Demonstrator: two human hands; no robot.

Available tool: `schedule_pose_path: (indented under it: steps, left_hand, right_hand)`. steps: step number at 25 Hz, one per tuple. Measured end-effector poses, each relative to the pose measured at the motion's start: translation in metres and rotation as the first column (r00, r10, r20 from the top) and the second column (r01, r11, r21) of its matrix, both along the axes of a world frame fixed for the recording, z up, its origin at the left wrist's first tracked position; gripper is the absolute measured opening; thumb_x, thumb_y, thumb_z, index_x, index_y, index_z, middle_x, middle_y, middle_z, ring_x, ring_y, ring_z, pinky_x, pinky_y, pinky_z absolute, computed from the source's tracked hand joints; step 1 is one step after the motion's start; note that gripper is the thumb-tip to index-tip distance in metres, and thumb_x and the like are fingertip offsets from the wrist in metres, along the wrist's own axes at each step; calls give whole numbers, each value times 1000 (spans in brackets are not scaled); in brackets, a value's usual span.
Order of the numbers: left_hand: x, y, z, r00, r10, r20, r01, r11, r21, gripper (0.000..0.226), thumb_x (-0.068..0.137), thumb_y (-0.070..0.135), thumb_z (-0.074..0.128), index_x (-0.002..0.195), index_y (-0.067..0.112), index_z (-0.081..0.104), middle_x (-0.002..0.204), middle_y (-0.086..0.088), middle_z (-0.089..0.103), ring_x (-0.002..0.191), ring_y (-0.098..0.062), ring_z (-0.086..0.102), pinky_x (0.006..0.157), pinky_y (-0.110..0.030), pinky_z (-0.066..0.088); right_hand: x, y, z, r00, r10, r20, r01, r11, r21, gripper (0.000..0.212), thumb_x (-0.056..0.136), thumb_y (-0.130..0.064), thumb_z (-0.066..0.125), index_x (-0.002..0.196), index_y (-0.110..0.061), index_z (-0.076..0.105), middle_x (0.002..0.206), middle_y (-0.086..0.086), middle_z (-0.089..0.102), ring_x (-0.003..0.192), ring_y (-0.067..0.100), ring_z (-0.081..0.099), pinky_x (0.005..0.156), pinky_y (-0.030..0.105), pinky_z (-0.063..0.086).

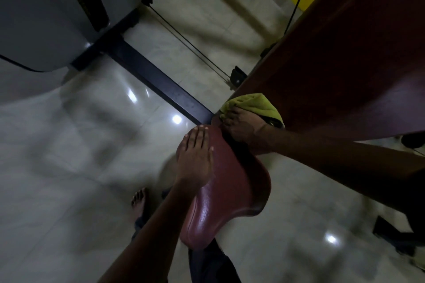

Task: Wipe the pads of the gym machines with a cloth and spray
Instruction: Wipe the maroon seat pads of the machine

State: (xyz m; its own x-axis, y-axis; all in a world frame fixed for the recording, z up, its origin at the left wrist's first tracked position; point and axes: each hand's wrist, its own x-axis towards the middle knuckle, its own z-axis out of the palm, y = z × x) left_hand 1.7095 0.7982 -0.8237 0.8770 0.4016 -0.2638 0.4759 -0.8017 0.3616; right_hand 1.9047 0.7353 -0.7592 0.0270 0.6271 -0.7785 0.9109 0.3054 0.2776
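A dark red seat pad (232,193) of a gym machine sits in the middle of the view, with a long dark red back pad (345,53) rising to the upper right. My left hand (195,158) rests flat on the seat pad's far end, fingers straight. My right hand (243,126) presses a yellow-green cloth (255,104) against the lower end of the back pad, where it meets the seat. No spray bottle is in view.
A black steel frame bar (156,76) runs across the glossy tiled floor (69,156) to a grey weight-stack housing (46,14) at top left. Thin cables (184,39) cross behind the seat. My bare foot (139,202) stands below the seat.
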Motion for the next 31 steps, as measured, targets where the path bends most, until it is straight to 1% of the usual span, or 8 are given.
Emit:
schedule_pose_path:
  steps: [5, 8, 12, 15, 19, 21, 24, 31]
  left_hand:
    - [0, -1, -1, 1000, 9, 30, -9, 1000, 6, 59, 101, 33, 33, 152, 5, 35, 156, -13, 39, 145, -28, 34, 121, -44, 23]
    - [1, -2, 0, 1000, -8, 22, 8, 1000, 20, 59, 101, 33, 32, 153, 6, 34, 157, -13, 37, 146, -29, 32, 121, -44, 22]
    - [2, 1, 2, 999, -33, -2, 33, 999, 34, 59, 100, 33, 32, 153, 5, 34, 156, -15, 38, 145, -31, 33, 119, -45, 24]
    - [13, -5, 7, 995, -15, -96, 18, 1000, 22, 68, 98, 44, 32, 153, 2, 31, 155, -19, 37, 144, -36, 31, 119, -49, 24]
    - [22, -16, 10, 985, 6, -174, -12, 999, -36, 89, 96, 63, 34, 156, 1, 15, 163, -20, 18, 151, -38, 11, 122, -52, 6]
    - [21, -14, 5, 986, -2, -164, -9, 998, -63, 92, 95, 66, 31, 158, 2, 9, 165, -18, 11, 152, -36, 4, 122, -50, 1]
    - [21, -12, 2, 986, 4, -165, -13, 999, -53, 96, 90, 70, 18, 158, 2, 8, 165, -19, 9, 152, -35, 5, 122, -50, 0]
    - [24, -8, 13, 971, -44, -236, 26, 996, -82, 99, 85, 70, 3, 157, 2, -2, 165, -21, 0, 152, -38, -1, 121, -51, 0]
  right_hand:
    - [-9, 7, 6, 993, 39, 115, -35, 999, -34, 42, 108, -18, 32, 146, -1, 39, 153, 16, 43, 143, 39, 35, 122, 46, 15]
    - [-10, 20, 26, 889, -109, 445, 24, 981, 192, 62, 109, -44, 29, 152, 0, 31, 142, -7, 45, 148, 43, 26, 126, 34, -4]
    - [-5, -13, 15, 997, -81, -11, 82, 994, 75, 57, 104, -31, 34, 155, -5, 33, 163, 18, 30, 150, 37, 26, 126, 47, 10]
    - [0, -43, 31, 969, -248, -17, 240, 918, 316, 73, 94, -38, 20, 160, -6, 23, 167, 14, 22, 154, 34, 20, 125, 46, 10]
    - [-17, -91, 21, 945, -326, -23, 314, 887, 338, 73, 91, -28, 11, 158, -6, 28, 164, 11, 30, 152, 33, 27, 124, 46, 18]
    - [-15, -104, 23, 929, -363, -76, 363, 847, 388, 64, 97, -26, 30, 158, -7, 30, 164, 10, 31, 151, 31, 29, 123, 45, 21]
    - [-8, -103, 33, 877, -471, -91, 457, 763, 456, 102, 78, -41, 73, 161, -12, 22, 168, 4, 20, 153, 24, 23, 123, 39, 12]
    - [-18, -104, 14, 873, -474, -118, 447, 678, 583, 80, 89, -41, 39, 162, -15, 18, 169, 1, 18, 155, 21, 19, 123, 36, 10]
